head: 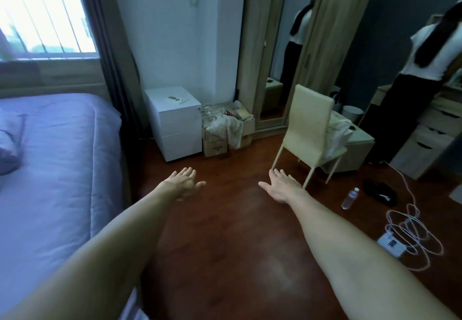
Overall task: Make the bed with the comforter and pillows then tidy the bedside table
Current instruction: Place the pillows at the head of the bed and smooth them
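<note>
Two bare forearms enter from the lower edge of the frame, one from the lower left and one from the lower right, with no sleeve, watch, bracelet or ring visible on either. The left hand [185, 183] and the right hand [282, 186] are uncovered, without gloves. Both arms are slim and smooth, narrowing toward the wrists near the centre of the frame.

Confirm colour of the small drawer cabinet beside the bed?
White, seen in the head view: the small two-drawer cabinet against the wall.
</note>
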A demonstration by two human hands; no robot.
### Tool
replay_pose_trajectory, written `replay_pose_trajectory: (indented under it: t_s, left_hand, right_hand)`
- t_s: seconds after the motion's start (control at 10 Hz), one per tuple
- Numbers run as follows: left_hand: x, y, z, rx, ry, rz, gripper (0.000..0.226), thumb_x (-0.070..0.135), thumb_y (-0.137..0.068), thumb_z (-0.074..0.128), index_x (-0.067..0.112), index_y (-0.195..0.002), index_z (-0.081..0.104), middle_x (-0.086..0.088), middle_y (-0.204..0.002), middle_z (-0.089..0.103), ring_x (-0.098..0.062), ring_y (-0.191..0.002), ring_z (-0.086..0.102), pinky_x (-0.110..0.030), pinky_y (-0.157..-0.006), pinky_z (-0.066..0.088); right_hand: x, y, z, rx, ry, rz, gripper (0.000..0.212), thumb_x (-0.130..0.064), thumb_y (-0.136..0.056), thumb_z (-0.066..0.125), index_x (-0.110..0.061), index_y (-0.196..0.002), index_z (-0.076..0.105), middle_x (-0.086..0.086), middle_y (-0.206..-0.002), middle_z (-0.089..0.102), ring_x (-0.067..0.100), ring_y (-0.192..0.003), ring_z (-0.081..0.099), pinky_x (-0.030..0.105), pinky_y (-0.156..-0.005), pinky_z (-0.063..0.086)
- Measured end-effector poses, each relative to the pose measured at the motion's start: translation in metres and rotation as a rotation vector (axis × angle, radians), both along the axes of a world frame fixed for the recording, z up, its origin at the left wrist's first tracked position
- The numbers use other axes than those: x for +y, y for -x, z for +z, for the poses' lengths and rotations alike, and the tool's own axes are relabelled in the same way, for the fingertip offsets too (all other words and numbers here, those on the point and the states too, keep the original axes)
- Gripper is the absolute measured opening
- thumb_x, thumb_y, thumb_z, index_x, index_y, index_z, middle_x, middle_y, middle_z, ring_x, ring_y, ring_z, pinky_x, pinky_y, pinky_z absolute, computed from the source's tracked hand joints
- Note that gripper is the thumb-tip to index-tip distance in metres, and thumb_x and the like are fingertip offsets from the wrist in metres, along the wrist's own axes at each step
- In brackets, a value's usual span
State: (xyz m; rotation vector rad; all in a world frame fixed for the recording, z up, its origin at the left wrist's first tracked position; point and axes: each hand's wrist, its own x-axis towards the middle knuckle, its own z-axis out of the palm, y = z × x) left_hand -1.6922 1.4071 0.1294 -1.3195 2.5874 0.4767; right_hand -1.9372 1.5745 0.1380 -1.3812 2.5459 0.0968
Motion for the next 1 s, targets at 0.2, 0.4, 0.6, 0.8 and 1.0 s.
replay_pose_trajectory:
  t_s: [0.2, 0.4, 0.6, 0.8, 1.0]
  left_hand:
    - [-0.111, 0.011, 0.015, -0.099, 0.047, -0.04, 0.074, 0.056, -0.099, 0.019, 0.007, -0.154, 0.005, -0.007, -0.162, -0.002, -0.019, -0.15, -0.004, -0.041, -0.122, 0.002]
    - [-0.186, -0.005, 0.023, -0.126, 0.059, 0.053, 0.074, 0.055, -0.099, 0.02, 0.007, -0.154, 0.005, -0.007, -0.162, -0.001, -0.019, -0.15, -0.003, -0.041, -0.122, 0.003]
    - [-0.3, -0.032, 0.011, -0.144, 0.075, 0.235, 0.074, 0.055, -0.099, 0.02, 0.006, -0.153, 0.007, -0.008, -0.162, 0.001, -0.019, -0.15, -0.002, -0.042, -0.122, 0.004]
    - [-0.38, -0.043, 0.006, -0.139, 0.09, 0.362, 0.073, 0.054, -0.1, 0.02, 0.005, -0.153, 0.01, -0.009, -0.162, 0.004, -0.02, -0.15, 0.0, -0.043, -0.121, 0.006]
    - [-0.467, -0.073, 0.014, -0.115, 0.037, 0.591, 0.074, 0.054, -0.1, 0.019, 0.004, -0.153, 0.008, -0.01, -0.162, 0.001, -0.02, -0.15, 0.0, -0.041, -0.121, 0.005]
  right_hand:
    - [-0.15, 0.019, 0.008, -0.049, 0.017, 0.117, 0.077, -0.059, -0.099, 0.024, -0.008, -0.155, 0.008, 0.008, -0.163, 0.007, 0.023, -0.151, 0.004, 0.041, -0.122, 0.008]
    - [-0.248, 0.02, 0.003, -0.059, 0.028, 0.219, 0.076, -0.057, -0.099, 0.026, -0.008, -0.155, 0.009, 0.007, -0.163, 0.007, 0.022, -0.151, 0.003, 0.041, -0.122, 0.008]
    - [-0.41, 0.019, -0.004, -0.052, 0.024, 0.408, 0.077, -0.058, -0.099, 0.026, -0.008, -0.155, 0.01, 0.007, -0.163, 0.008, 0.023, -0.151, 0.005, 0.042, -0.122, 0.01]
    - [-0.53, 0.015, -0.008, -0.06, 0.04, 0.546, 0.076, -0.058, -0.099, 0.027, -0.008, -0.154, 0.011, 0.008, -0.163, 0.009, 0.024, -0.151, 0.005, 0.042, -0.121, 0.011]
    - [-0.692, -0.022, 0.001, -0.069, 0.03, 0.774, 0.076, -0.056, -0.1, 0.028, -0.007, -0.154, 0.011, 0.009, -0.163, 0.009, 0.024, -0.151, 0.006, 0.041, -0.122, 0.01]
